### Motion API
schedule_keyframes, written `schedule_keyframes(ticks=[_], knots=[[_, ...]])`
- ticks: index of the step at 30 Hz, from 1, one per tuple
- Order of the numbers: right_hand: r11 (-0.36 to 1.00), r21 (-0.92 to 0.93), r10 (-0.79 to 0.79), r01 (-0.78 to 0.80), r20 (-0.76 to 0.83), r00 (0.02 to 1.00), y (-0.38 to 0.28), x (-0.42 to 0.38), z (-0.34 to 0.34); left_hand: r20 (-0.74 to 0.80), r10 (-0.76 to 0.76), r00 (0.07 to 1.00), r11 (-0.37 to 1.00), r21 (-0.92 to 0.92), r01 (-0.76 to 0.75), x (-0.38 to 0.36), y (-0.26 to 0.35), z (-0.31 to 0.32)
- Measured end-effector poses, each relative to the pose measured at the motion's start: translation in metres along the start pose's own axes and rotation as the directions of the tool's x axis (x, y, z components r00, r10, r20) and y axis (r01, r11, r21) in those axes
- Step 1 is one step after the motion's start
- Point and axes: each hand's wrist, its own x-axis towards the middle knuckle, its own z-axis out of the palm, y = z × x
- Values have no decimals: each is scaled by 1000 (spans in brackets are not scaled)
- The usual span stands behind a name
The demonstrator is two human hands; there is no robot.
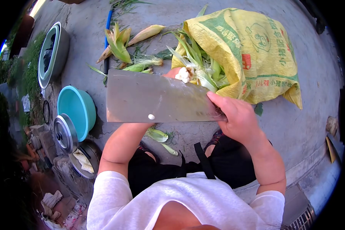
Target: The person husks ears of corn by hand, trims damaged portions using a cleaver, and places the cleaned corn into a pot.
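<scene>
My right hand (pixel 237 117) is closed around the handle end of a broad metal cleaver (pixel 153 96), its thumb lying on the blade. The blade stretches left, across the view, with a small white bit on it. Behind its upper edge, only a little of my left hand (pixel 172 72) shows, against the white cut end of an ear of corn (pixel 184 74) with loose husk leaves. That hand appears closed on the ear; most of its fingers are hidden. Just beyond lies a yellow woven sack (pixel 257 50), its open mouth full of green husks (pixel 214 71).
Husks and corn silk (pixel 119 44) lie on the concrete beside a blue pole (pixel 109 28). At left are a turquoise basin (pixel 89 107), an oval tub (pixel 61 53), a metal lid (pixel 66 132) and a pot holding a cloth (pixel 83 160). Another husk piece (pixel 157 135) lies between my feet.
</scene>
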Motion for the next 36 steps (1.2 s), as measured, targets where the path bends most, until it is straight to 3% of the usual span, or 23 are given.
schedule_keyframes(ticks=[5,11,13,20,22,23,25,27,29,30,31,32,34,35,36], knots=[[999,18,-32,33,-38,999,14,-1,11,62,109,992,993,36,-111,-4,-25,-13],[1000,5,-24,24,-24,999,16,-2,16,18,-43,999,989,-142,45,-5,2,0],[1000,-2,1,-1,-6,1000,15,-2,17,-26,-54,998,995,79,56,2,-18,-1],[999,-38,-17,17,-10,1000,25,-3,24,-8,-48,999,997,57,49,2,-26,-6],[999,-47,-22,22,-10,1000,26,-4,26,-11,9,1000,954,299,-5,4,-29,-4],[999,-39,-4,4,-16,1000,25,-4,27,-4,53,999,858,512,-43,5,-29,-4],[1000,-30,9,-10,-20,1000,24,-3,28,11,99,995,682,727,-76,12,-32,-2],[992,-54,118,-116,47,992,22,-5,28,31,99,995,664,742,-90,17,-37,-4],[992,-56,118,-115,59,991,25,-5,26,55,99,994,647,755,-106,19,-48,-7],[992,-57,112,-108,72,991,27,-4,26,1,-30,1000,985,171,29,18,-52,-10],[992,-57,113,-109,73,991,28,-4,26,40,-162,986,856,-492,161,18,-55,-12],[994,-56,94,-90,77,993,29,-3,26,40,-163,986,855,-492,161,19,-57,-11],[996,-52,83,-79,79,993,30,-5,28,-29,-108,994,979,-174,101,23,-48,-3],[994,-35,106,-104,70,992,29,-5,29,-32,-112,993,979,-175,104,23,-47,-2],[992,-21,126,-125,61,990,30,-4,30,-12,56,998,927,372,-47,25,-46,-2]])
